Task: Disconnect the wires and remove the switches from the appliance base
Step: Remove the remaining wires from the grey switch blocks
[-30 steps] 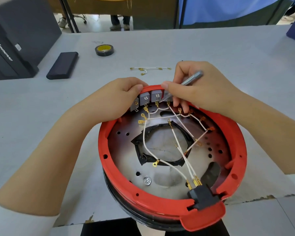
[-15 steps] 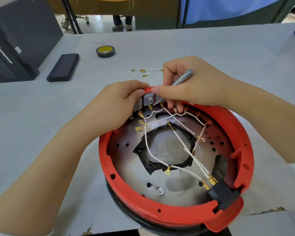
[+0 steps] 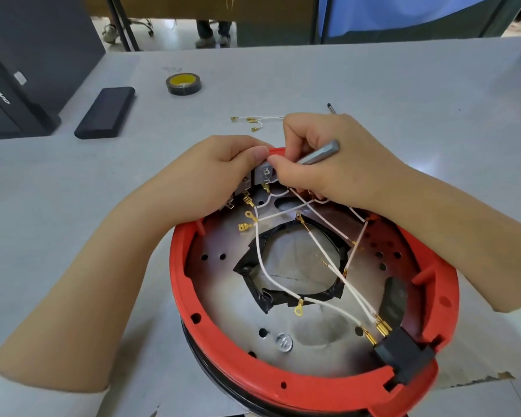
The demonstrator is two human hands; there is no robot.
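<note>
The round appliance base (image 3: 223, 365) has a red rim and a metal floor, and lies upturned in front of me. Grey switches (image 3: 265, 174) sit in a row at its far rim. White wires (image 3: 260, 266) with brass terminals run from them to a black socket (image 3: 403, 353) at the near right. My left hand (image 3: 211, 179) grips the far rim beside the switches, thumb on top. My right hand (image 3: 322, 158) holds a grey metal tool (image 3: 321, 153) and pinches the top of a switch with thumb and forefinger.
A loose white wire set (image 3: 253, 120) lies on the grey table behind the base. A roll of black tape (image 3: 183, 83), a flat black block (image 3: 106, 112) and a dark computer case (image 3: 21, 70) stand at the far left. A thin dark rod (image 3: 331, 108) lies behind my right hand.
Both hands have drawn closer together over the switches. My right thumb and forefinger have moved left onto the top of a switch. The base has turned slightly, its socket shifting right.
</note>
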